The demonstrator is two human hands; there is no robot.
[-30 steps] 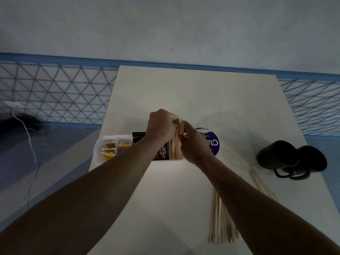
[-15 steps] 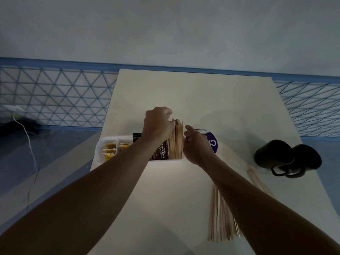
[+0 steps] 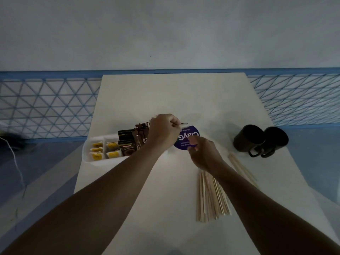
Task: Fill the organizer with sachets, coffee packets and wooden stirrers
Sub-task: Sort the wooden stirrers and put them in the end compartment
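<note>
The white organizer (image 3: 88, 153) lies by the table's (image 3: 165, 92) left edge, with yellow sachets (image 3: 97, 155) in its left compartments and coffee packets (image 3: 127, 142) in the middle. The left hand (image 3: 162, 132), fingers curled, covers its right end; what it grips is hidden. The right hand (image 3: 204, 153), also curled with its hold unclear, is just right, against a round purple label (image 3: 184, 144). Loose wooden stirrers (image 3: 209, 197) lie nearer.

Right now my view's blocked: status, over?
Left hand curled over organizer end, grip hidden. Right hand beside it, apparently empty. Stirrers loose on table. Nothing blocking.

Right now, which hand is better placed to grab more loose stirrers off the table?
Right. The right hand is next to the loose stirrers; the left hand is curled over the organizer, farther from them.
</note>
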